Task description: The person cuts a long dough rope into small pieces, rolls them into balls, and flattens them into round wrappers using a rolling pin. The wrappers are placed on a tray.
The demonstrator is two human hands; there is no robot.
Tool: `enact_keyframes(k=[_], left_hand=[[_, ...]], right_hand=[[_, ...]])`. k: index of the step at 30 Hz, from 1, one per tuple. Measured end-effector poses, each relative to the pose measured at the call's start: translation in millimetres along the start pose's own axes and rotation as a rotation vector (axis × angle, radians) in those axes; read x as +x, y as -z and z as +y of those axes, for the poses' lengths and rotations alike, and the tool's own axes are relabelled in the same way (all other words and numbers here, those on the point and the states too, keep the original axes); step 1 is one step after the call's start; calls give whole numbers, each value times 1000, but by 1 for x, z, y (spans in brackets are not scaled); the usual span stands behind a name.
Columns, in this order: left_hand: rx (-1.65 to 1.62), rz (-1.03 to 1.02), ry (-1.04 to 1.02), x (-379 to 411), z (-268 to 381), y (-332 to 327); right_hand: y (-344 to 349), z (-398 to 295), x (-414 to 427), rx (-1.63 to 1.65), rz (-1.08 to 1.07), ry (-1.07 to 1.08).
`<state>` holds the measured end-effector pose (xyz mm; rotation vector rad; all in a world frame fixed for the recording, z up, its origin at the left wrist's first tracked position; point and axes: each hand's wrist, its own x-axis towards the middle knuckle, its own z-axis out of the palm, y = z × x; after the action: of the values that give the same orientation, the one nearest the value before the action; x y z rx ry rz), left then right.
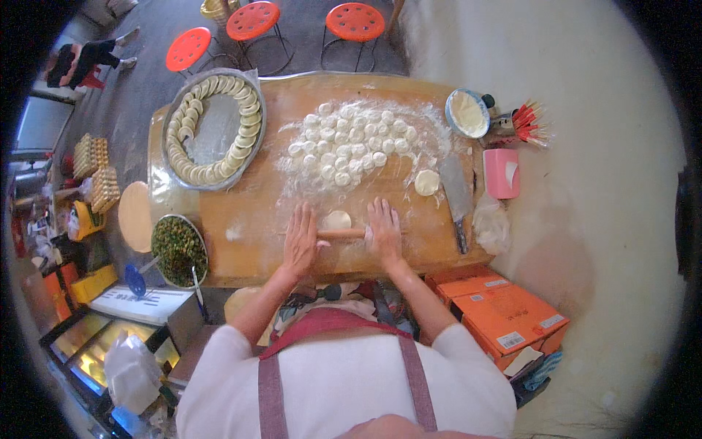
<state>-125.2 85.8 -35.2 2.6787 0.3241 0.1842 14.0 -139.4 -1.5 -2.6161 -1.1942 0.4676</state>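
Observation:
A wooden rolling pin (344, 234) lies across the floured wooden table (247, 214) in front of me. My left hand (301, 239) is flat over its left end and my right hand (384, 233) over its right end, fingers pointing away from me. A small round of dough (338, 220) touches or lies just beyond the pin, between my hands. Farther back, many floured dough pieces (343, 150) sit close together. One flattened dough round (426, 183) rests to their right, beside a cleaver (456, 189).
A large round tray (261, 148) of folded dumplings stands back left. A bowl of chopped green filling (178, 249) is at the left edge. A flour bowl (467, 113), a pink tissue box (500, 173) and a plastic bag (491, 224) line the right. Orange cartons (510, 313) stand below right.

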Motion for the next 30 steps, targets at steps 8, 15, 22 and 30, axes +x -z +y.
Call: enact_keyframes(k=[8, 15, 22, 30], left_hand=[[-41, 21, -33, -31, 15, 14], [-292, 56, -59, -75, 30, 4], [-305, 101, 24, -71, 40, 26], [-404, 98, 133, -76, 38, 20]], right_hand=[[10, -15, 22, 147, 315, -1], [-21, -62, 27, 312, 391, -113], [59, 50, 41, 643, 693, -565], [41, 139, 43, 901, 551, -777]])
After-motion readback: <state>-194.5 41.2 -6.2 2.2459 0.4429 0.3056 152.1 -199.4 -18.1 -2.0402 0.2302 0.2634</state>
